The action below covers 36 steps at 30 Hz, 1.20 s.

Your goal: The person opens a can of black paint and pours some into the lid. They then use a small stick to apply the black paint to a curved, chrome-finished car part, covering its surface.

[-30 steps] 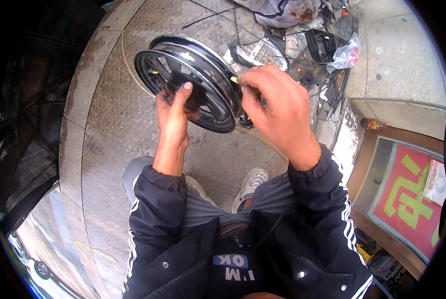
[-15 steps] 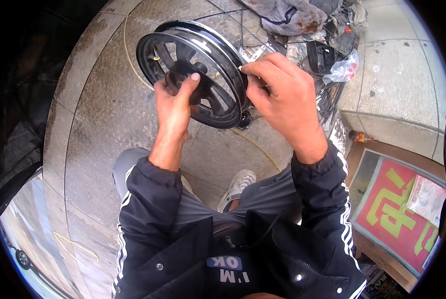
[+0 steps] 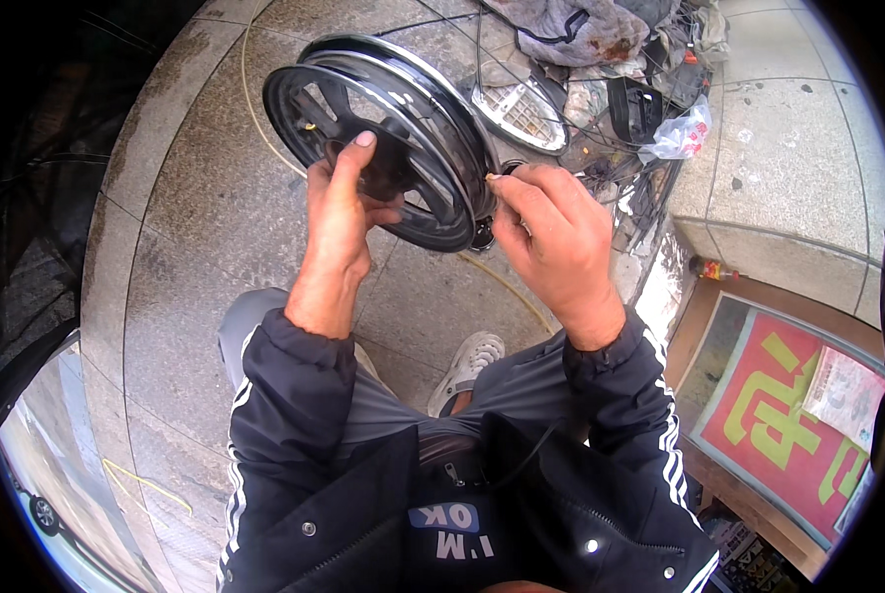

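A black spoked wheel rim (image 3: 389,170) with a bright edge band is held tilted above the pavement, without a tyre. My left hand (image 3: 336,222) grips it near the hub, thumb across the front and fingers reaching between the spokes. At the rim's right side my right hand (image 3: 558,242) is closed in a pinch. A tiny yellowish bit (image 3: 491,178) shows at its fingertips, too small to name. Whether it touches the rim I cannot tell. A small yellow mark sits on the rim's inner left side.
Beyond the rim lie a white slotted panel (image 3: 524,114), dirty cloths (image 3: 586,35), cables and a clear plastic bag (image 3: 682,133). At right stands a box with a red and yellow sign (image 3: 774,415). A thin yellow hose (image 3: 510,289) crosses the paving near my shoe (image 3: 469,368).
My right hand has moved down along the rim's right side, still pinched. The rim has shifted slightly left, and my left hand's fingers now show below the hub.
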Each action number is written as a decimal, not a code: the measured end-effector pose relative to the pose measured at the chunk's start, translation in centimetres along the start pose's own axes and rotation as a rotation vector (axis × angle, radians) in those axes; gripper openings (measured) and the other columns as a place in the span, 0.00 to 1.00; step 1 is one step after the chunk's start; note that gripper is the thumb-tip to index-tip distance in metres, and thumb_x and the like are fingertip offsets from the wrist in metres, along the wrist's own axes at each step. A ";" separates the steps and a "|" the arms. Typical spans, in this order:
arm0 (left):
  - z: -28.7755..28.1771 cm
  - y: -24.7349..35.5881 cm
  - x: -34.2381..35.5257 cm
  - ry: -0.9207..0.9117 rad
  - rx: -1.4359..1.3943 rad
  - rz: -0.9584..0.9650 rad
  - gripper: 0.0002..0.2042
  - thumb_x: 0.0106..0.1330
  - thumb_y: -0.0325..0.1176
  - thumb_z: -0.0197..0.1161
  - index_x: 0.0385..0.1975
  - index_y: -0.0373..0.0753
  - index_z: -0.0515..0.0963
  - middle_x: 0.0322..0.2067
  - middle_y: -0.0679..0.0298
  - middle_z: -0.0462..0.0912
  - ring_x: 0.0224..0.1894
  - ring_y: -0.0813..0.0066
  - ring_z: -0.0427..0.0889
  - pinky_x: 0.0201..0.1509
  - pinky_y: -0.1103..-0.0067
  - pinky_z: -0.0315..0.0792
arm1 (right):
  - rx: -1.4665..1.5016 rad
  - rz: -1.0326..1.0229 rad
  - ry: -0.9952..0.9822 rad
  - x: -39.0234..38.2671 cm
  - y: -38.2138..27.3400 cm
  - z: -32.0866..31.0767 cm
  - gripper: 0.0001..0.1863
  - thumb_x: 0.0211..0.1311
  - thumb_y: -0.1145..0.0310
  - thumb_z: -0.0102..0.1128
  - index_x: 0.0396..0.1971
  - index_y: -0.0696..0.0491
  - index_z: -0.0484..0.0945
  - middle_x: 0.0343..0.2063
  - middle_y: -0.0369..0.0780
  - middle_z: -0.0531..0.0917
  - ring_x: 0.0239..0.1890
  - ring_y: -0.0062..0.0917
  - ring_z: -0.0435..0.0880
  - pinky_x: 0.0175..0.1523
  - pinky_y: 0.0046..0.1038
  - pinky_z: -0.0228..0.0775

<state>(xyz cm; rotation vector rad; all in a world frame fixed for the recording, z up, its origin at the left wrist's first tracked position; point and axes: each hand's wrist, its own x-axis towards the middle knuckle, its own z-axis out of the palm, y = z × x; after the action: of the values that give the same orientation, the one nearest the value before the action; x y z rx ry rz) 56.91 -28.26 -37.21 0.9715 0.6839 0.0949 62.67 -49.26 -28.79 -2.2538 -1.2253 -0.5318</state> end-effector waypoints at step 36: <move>0.1 0.8 -1.3 0.053 0.016 0.070 0.33 0.67 0.58 0.68 0.52 0.30 0.75 0.36 0.56 0.85 0.27 0.71 0.86 0.25 0.81 0.80 | -0.152 -0.145 0.126 2.0 -0.3 0.7 0.21 0.43 0.81 0.72 0.43 0.55 0.85 0.35 0.39 0.82 0.30 0.29 0.82 0.33 0.30 0.77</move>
<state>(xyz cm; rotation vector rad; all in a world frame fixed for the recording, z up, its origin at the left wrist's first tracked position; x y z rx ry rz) 56.07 -28.34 -35.89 1.0116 0.7003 0.1769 63.50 -47.39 -28.11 -2.2261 -1.3298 -0.8348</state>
